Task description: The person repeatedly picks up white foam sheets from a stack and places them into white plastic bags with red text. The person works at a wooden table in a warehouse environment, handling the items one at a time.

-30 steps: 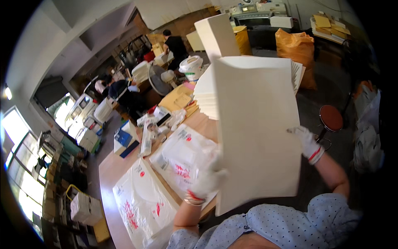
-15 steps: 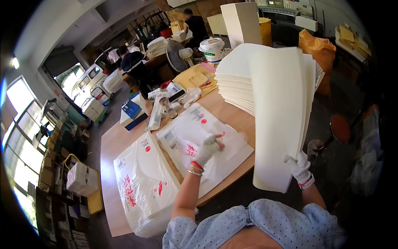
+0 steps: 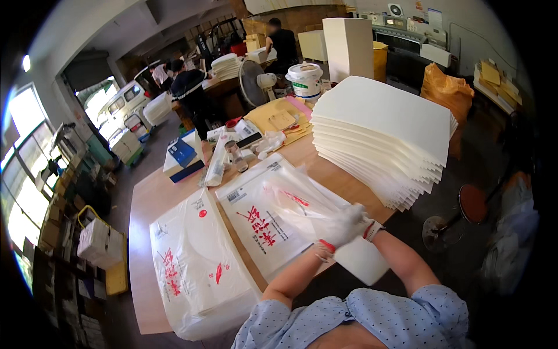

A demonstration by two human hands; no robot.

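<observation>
Both my hands wear white gloves with red cuffs and meet at the table's near edge, blurred by motion. My left hand (image 3: 339,228) is closed at the mouth of a clear plastic bag (image 3: 293,200) with red print, whose upper layer is lifted. Close against it, my right hand (image 3: 361,223) is closed on white paper sheets (image 3: 363,260). Their rounded lower end hangs below the hands, and their other end goes up under the gloves toward the bag. Exact finger positions are hidden. Beneath lie more flat printed bags (image 3: 256,232).
A fanned stack of white sheets (image 3: 378,125) stands on the right of the wooden table (image 3: 148,195). On the left lies a filled plastic package (image 3: 200,264). Farther back are a glass jar (image 3: 236,156), a white bucket (image 3: 304,79) and a fan (image 3: 251,83). A round stool (image 3: 472,203) stands right.
My right hand has brought the paper sheets left and down from in front of the stack, uncovering it. My left hand has moved right and down to meet it, with the bag's upper layer raised.
</observation>
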